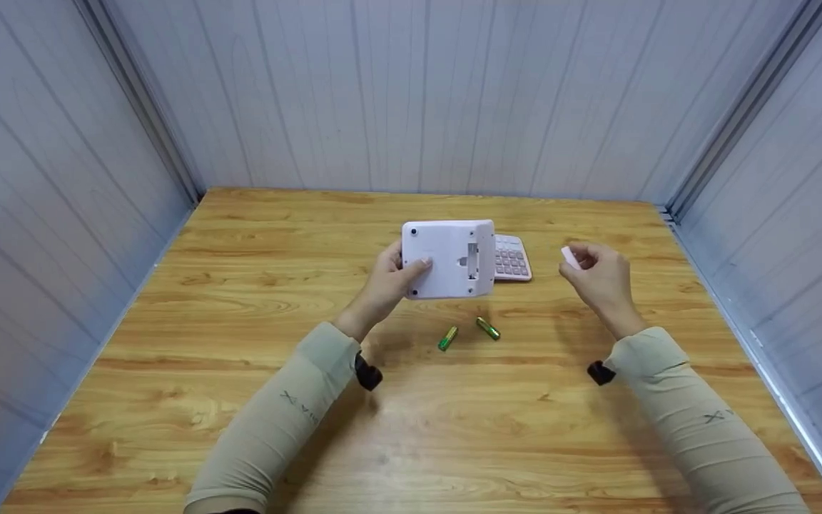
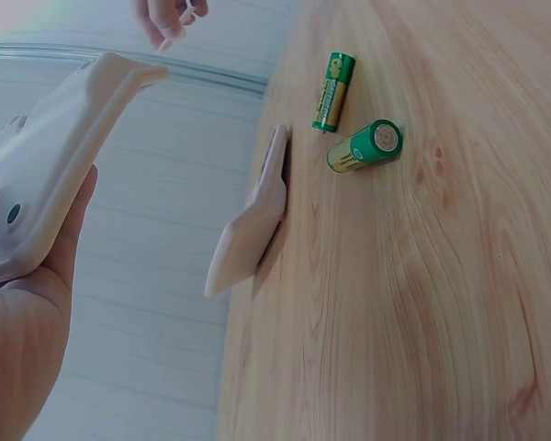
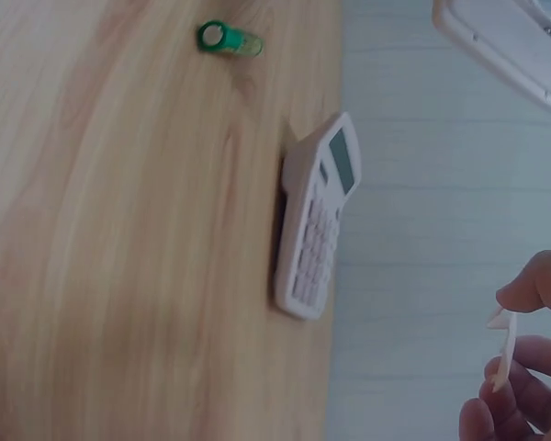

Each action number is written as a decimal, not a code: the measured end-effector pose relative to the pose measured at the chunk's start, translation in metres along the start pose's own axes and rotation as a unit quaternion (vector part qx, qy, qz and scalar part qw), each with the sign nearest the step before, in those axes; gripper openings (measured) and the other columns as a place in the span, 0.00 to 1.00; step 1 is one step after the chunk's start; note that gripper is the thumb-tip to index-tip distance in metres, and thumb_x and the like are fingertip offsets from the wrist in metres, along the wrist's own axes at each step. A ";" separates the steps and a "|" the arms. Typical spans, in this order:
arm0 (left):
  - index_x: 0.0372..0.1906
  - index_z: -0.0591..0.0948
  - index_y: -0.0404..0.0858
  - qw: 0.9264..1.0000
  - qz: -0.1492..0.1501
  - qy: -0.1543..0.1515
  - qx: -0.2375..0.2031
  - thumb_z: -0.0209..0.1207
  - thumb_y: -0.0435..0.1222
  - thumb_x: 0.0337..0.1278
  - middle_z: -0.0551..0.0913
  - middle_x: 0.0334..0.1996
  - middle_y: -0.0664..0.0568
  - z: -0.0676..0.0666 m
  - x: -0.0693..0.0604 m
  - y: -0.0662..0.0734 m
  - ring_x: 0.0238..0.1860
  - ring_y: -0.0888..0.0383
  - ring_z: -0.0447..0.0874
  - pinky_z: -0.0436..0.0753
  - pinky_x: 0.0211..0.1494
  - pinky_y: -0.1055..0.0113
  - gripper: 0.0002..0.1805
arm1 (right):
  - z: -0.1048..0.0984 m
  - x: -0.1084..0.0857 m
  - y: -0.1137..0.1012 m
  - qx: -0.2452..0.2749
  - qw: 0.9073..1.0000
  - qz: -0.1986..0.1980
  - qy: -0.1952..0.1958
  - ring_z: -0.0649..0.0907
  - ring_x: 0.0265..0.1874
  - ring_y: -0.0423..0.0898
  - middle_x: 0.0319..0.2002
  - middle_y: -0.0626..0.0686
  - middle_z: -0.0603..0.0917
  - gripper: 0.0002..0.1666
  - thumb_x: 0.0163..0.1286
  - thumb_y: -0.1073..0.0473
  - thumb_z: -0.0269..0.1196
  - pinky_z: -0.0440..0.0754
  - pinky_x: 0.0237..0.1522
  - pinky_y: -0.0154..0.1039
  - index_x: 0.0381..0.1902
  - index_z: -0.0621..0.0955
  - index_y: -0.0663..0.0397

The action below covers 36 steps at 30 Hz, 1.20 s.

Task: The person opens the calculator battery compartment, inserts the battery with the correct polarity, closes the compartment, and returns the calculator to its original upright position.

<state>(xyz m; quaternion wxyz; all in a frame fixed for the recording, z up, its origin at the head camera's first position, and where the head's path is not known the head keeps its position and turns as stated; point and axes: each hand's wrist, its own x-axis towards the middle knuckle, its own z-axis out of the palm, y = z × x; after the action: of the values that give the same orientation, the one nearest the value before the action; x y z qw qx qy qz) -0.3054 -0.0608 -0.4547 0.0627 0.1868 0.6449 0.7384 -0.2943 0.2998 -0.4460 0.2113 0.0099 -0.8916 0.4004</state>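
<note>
Two green batteries [image 1: 448, 338] lie on the wooden table [image 1: 454, 442], nearer than the left hand [image 1: 386, 280] and to its right; a nudge could roll them. That hand grips a calculator [image 1: 447, 250], its battery compartment [image 1: 473, 260] uncovered; a slack thumb might let it drop. The right hand [image 1: 602, 277], well apart, pinches a small white cover [image 1: 571, 258], which could slip out. Beyond, between the hands, rests a second calculator [image 1: 512, 258].
</note>
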 end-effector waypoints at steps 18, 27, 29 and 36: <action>0.74 0.72 0.31 1.000 -0.004 0.004 -0.004 0.56 0.29 0.81 0.85 0.63 0.31 -0.003 -0.003 -0.002 0.62 0.40 0.89 0.91 0.60 0.44 0.23 | -0.007 -0.002 0.051 -0.039 0.991 0.080 -0.100 0.82 0.37 0.44 0.46 0.67 0.89 0.20 0.73 0.62 0.68 0.78 0.33 0.25 0.57 0.87 0.72; 0.76 0.71 0.32 1.000 -0.003 -0.002 0.002 0.56 0.30 0.81 0.83 0.65 0.32 -0.004 -0.003 -0.004 0.64 0.39 0.87 0.89 0.63 0.42 0.24 | -0.010 -0.005 0.073 -0.037 0.980 0.115 -0.160 0.86 0.45 0.53 0.50 0.68 0.87 0.19 0.76 0.61 0.69 0.81 0.37 0.26 0.57 0.86 0.72; 0.76 0.70 0.32 1.000 -0.003 -0.003 0.005 0.56 0.30 0.81 0.83 0.65 0.32 -0.004 -0.003 -0.005 0.65 0.39 0.87 0.89 0.63 0.42 0.25 | -0.011 -0.006 0.075 -0.045 0.979 0.112 -0.163 0.86 0.45 0.53 0.49 0.67 0.88 0.18 0.75 0.61 0.69 0.80 0.37 0.26 0.55 0.86 0.71; 0.76 0.71 0.33 1.000 -0.002 -0.010 0.008 0.55 0.30 0.82 0.83 0.66 0.32 -0.004 -0.004 -0.006 0.65 0.40 0.87 0.89 0.64 0.43 0.24 | -0.011 -0.007 0.080 -0.061 0.973 0.128 -0.184 0.86 0.45 0.54 0.49 0.66 0.88 0.19 0.74 0.60 0.68 0.82 0.39 0.32 0.54 0.86 0.71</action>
<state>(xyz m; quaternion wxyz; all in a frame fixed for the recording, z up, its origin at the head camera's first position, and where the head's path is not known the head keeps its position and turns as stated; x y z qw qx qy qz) -0.3040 -0.0648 -0.4616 0.0692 0.1931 0.6507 0.7311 -0.2989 0.3612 -0.4994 -0.0095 -0.0434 -0.9317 0.3606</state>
